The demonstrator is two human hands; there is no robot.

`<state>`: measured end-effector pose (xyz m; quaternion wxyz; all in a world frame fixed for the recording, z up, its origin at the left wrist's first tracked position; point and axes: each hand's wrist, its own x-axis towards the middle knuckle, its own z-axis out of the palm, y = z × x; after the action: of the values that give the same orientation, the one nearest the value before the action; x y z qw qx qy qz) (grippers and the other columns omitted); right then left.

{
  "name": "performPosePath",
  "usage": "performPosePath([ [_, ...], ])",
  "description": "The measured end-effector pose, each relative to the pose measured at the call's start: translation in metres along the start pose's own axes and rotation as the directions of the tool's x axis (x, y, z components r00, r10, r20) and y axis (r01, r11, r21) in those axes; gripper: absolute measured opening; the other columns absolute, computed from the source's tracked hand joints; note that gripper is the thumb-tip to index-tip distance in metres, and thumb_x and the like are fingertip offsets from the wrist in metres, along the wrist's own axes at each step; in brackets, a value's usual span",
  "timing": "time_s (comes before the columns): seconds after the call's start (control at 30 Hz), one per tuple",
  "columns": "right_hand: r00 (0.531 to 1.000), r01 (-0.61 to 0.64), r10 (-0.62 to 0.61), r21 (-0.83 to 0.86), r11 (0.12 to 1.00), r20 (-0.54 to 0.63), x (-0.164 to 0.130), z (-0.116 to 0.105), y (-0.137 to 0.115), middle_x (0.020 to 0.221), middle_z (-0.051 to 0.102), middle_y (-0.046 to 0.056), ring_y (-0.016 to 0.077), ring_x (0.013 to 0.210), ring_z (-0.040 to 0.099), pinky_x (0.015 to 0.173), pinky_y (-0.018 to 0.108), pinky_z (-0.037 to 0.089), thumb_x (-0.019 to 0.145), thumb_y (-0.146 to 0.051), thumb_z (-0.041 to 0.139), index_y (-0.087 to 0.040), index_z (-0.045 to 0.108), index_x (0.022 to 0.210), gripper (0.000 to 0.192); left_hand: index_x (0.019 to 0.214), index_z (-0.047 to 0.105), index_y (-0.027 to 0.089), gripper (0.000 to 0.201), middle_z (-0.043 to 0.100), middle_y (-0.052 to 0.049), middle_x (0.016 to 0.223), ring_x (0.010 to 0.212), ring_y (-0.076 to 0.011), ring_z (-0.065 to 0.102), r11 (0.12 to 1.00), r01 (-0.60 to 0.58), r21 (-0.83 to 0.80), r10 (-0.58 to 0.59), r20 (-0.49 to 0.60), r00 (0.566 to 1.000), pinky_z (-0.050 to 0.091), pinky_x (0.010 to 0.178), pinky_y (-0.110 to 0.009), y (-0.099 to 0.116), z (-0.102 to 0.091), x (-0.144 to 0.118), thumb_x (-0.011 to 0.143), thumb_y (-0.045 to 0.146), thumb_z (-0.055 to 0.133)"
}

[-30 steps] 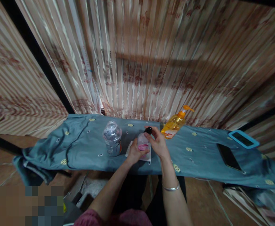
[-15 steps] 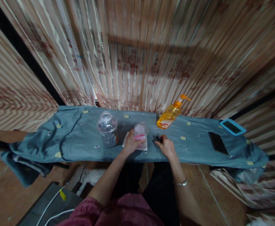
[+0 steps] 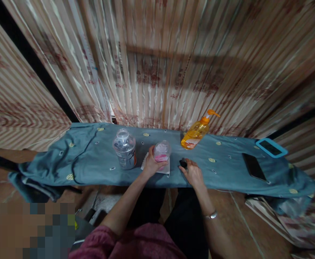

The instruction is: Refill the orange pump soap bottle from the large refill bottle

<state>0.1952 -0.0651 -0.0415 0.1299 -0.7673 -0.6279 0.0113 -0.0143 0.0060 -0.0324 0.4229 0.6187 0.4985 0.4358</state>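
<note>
The small clear bottle (image 3: 161,152) with the pink label stands uncapped on a white cloth (image 3: 157,166) near the front edge of the blue-draped table (image 3: 92,158). The left hand (image 3: 152,163) is wrapped around its lower body from the side, fingers curled snugly. It looks like thin plastic, light and a little springy, so a firm squeeze would likely dent it and push the contents up through the open mouth; the stiffer shoulder or the base seems the safer place to hold it. The right hand (image 3: 192,172) rests low on the cloth to the right, its fingertips pinched on the small black cap (image 3: 183,163), though the cap is so dark and small that I can't be sure whether it is lifted or lying flat. Both forearms reach forward, elbows tucked near the body. A larger clear bottle (image 3: 124,148) stands just left, an orange pump bottle (image 3: 196,131) behind.
</note>
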Motion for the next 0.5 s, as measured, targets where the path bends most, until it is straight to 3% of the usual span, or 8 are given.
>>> performPosePath([
  [0.2,0.988,0.013,0.013,0.166,0.986,-0.156,-0.017,-0.001,0.003,0.130,0.064,0.018,0.0283,0.122,0.060,0.104,0.049,0.049,0.092,-0.034,0.065,-0.008,0.055,0.130,0.047,0.135,0.039,0.019,0.097,0.060,-0.012,0.133,0.124,-0.0284,0.060,0.999,-0.028,-0.020,0.028,0.019,0.999,0.046,0.108,-0.043,0.002,-0.002,0.000,0.052,0.020,0.090],
  [0.33,0.969,0.010,0.073,0.334,0.943,-0.237,-0.039,-0.008,-0.006,0.131,0.063,0.023,0.0316,0.124,0.059,0.108,0.051,0.044,0.096,-0.052,0.050,-0.004,0.055,0.130,0.060,0.139,0.038,0.019,0.100,0.051,-0.016,0.145,0.134,-0.0308,0.052,0.998,-0.061,-0.026,0.062,0.023,0.998,0.040,0.115,-0.048,-0.001,-0.012,-0.016,0.054,0.023,0.089],
  [0.4,0.965,-0.020,0.130,0.429,0.903,-0.227,-0.056,-0.008,-0.016,0.127,0.066,0.026,0.0346,0.118,0.063,0.105,0.052,0.046,0.096,-0.061,0.039,-0.002,0.057,0.127,0.069,0.137,0.042,0.019,0.091,0.051,-0.016,0.145,0.136,-0.0305,0.050,0.997,-0.079,-0.025,0.080,0.016,0.997,0.037,0.117,-0.049,-0.008,-0.026,-0.037,0.058,0.026,0.087],
  [0.5,0.983,-0.075,0.156,0.565,0.822,-0.097,-0.092,0.002,-0.037,0.117,0.073,0.020,0.0292,0.105,0.071,0.096,0.043,0.053,0.098,-0.051,0.035,-0.009,0.062,0.120,0.054,0.124,0.054,0.020,0.063,0.063,-0.011,0.128,0.124,-0.0279,0.060,0.998,-0.061,-0.006,0.061,0.004,0.998,0.045,0.111,-0.049,-0.027,-0.058,-0.077,0.068,0.034,0.080],
])
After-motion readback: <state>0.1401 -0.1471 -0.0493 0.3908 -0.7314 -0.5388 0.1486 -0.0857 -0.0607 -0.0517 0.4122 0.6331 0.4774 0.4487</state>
